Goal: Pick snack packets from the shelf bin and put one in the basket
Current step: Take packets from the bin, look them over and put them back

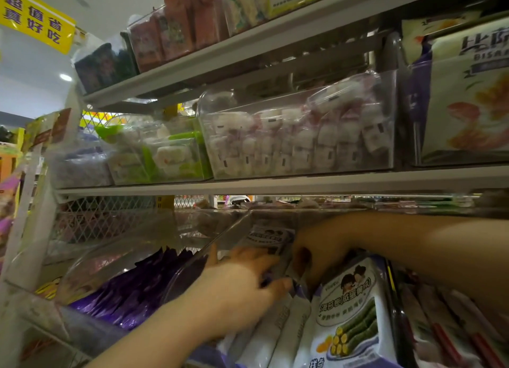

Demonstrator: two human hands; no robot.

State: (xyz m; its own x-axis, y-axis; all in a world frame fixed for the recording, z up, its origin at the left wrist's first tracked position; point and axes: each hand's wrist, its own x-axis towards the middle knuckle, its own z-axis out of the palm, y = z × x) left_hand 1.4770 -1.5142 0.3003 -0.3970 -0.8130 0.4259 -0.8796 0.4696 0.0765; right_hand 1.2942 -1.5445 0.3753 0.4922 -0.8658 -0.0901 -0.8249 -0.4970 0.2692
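Both hands reach into a clear plastic shelf bin (190, 265) on the lower level of a grey metal shelf (275, 185). The bin holds a row of white snack packets (355, 320) with purple edging, a cartoon of two children and green seaweed rolls printed on the front; they stand upright, one behind another.

The left hand (239, 282) comes in from the lower left. Its fingers (259, 257) and thumb are curled narrow round the top edge of packets in the middle of the row.

The right hand (316, 252) comes in from the right, just behind the front packet, with its fingers bent downward. Motion blur hides whether it holds anything, so I cannot tell its grip. Between the two hands, one packet of the same kind (268, 238) stands higher than the rest, at the back of the bin and touching or nearly touching both hands.

In the neighbouring bin to the left lie shiny purple packets (132, 293). To the right are blurred packets with red stripes (454, 326). On the level above sit a clear bin of white and pink sweets (297, 136), a bin of green and white packs (159, 152) and a large pale bag (468, 92) with a flower print. A yellow hanging sign (33, 20) shows at the upper left.
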